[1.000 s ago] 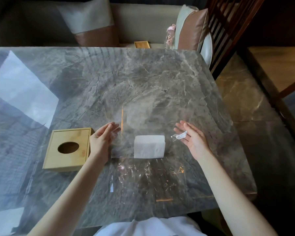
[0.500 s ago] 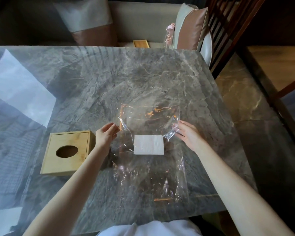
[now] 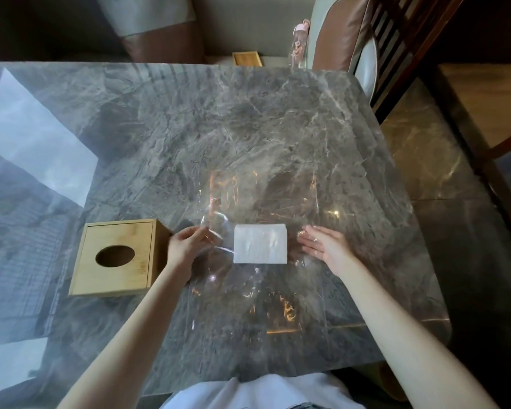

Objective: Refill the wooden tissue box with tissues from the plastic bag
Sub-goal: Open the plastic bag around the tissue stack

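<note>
Plastic bag (image 3: 263,202) now flattened; tissues (image 3: 260,247) inside.

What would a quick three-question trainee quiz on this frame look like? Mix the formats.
1. True or false: the tissue stack is already in the wooden tissue box.
2. Multiple choice: the box stands next to which hand? A) left hand B) right hand C) neither
3. Fill in: the tissues lie inside a clear ____ on the marble table.

Key:
1. False; the stack is still in the plastic bag, between the two hands.
2. A
3. plastic bag
</note>
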